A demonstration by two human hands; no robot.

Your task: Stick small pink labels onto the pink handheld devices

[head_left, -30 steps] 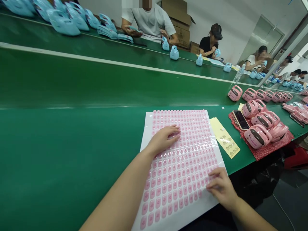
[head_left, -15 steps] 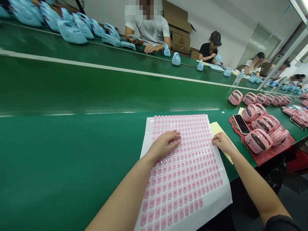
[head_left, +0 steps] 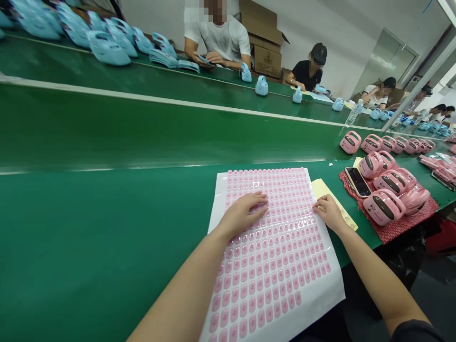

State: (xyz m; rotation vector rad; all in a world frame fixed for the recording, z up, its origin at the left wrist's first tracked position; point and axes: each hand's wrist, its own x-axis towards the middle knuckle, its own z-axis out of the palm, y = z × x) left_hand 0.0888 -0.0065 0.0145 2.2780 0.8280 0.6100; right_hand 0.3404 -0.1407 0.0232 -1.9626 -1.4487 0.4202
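A large white sheet of pink stickers (head_left: 270,266) lies on the green work surface in front of me, its near end reaching past the edge. Rows of small rounded pink pieces cover most of it, with bare white at the lower right corner. My left hand (head_left: 245,212) rests palm down on the upper half of the sheet, fingers extended. At the right edge, my right hand (head_left: 328,212) pinches the sheet's margin between thumb and fingers. Beneath and beside that hand is a yellow paper (head_left: 329,192), partly covered.
Pink handled cases (head_left: 383,207) and a phone (head_left: 358,182) sit on a red mat (head_left: 388,235) to the right. Beyond a raised green divider, co-workers sit along a belt with blue cases (head_left: 261,86). A bottle (head_left: 354,113) stands by the divider.
Both my hands stay almost in place on the sheet. The yellow paper's near end has swung slightly right. Across the belt, co-workers' hands have moved, and one has lowered a blue case.
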